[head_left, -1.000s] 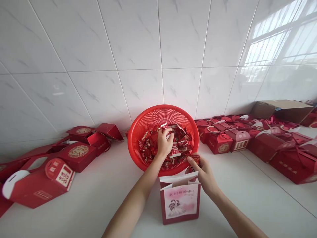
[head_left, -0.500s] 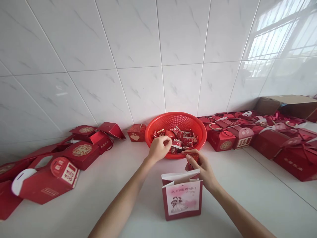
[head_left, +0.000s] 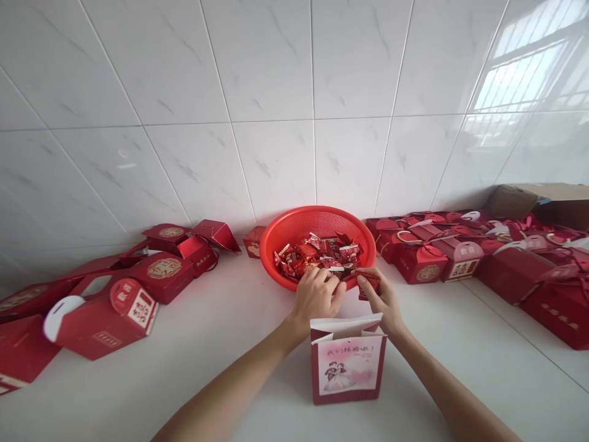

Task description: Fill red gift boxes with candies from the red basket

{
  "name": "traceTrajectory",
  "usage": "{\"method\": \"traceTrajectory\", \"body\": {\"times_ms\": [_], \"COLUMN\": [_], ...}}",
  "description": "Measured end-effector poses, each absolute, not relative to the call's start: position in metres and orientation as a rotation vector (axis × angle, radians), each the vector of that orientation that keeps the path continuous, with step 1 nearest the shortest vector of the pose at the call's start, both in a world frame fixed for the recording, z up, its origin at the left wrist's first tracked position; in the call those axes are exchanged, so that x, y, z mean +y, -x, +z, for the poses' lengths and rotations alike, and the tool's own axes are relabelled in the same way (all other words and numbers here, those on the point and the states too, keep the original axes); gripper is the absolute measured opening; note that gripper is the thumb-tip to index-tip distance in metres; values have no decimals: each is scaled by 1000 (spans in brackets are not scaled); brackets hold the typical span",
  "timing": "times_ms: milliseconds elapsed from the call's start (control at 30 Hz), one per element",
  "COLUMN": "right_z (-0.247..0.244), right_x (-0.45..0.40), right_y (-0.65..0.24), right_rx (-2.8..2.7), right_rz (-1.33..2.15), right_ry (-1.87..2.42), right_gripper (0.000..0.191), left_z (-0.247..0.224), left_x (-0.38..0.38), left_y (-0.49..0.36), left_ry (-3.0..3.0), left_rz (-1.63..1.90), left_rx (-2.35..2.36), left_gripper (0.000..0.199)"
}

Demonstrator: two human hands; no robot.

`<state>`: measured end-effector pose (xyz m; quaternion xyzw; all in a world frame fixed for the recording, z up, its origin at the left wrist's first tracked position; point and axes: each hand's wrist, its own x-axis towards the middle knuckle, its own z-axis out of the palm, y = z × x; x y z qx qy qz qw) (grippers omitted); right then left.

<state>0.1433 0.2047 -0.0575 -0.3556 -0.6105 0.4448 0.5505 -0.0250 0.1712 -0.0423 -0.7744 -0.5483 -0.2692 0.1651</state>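
Observation:
A red perforated plastic basket [head_left: 317, 215] holds many small red-wrapped candies [head_left: 329, 248]. My left hand [head_left: 317, 298] is closed at the basket's near rim, back of the hand up and fingers bent over the edge; the fingertips are partly hidden. Just right of it, my right hand [head_left: 381, 294] grips a small red packet [head_left: 369, 285] between thumb and fingers, beside the basket's near right rim. Below both hands, a dark red paper gift bag [head_left: 348, 368] with a printed couple on its pale front stands upright, its white-edged mouth open.
Several red gift boxes [head_left: 103, 319] lie in a cluster on the left. More red boxes [head_left: 421, 264] crowd the right side, with a brown cardboard box [head_left: 538, 199] behind them. One small red box [head_left: 253, 241] sits partly behind the basket. A tiled wall [head_left: 271, 159] borders the white counter.
My left hand has moved from above the candies to the near rim. The basket has shifted left, covering more of the small box. My right hand still has the packet; the view has shifted slightly.

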Motion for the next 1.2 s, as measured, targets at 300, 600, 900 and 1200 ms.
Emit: {"method": "traceTrajectory", "body": {"times_ms": [300,600,900,1200], "right_z": [-65,-86,-80,-69], "right_x": [202,203,216,213], "right_y": [-140,-129,-114,-109], "right_rx": [-1433,-1484,-1514,-1210], "right_rz": [1008,1151,1253,1531], "right_ry": [855,889,881,823], "right_gripper": [37,45,52,51], "left_z": [-61,-95,-90,-85], "left_x": [171,176,193,184], "left_y": [24,49,70,74], "left_ry": [2171,2160,2203,2237], "left_rz": [-663,-749,-797,-1051], "left_rx": [-1532,-1413,-1454,-1381], "left_gripper": [23,25,37,31]}}
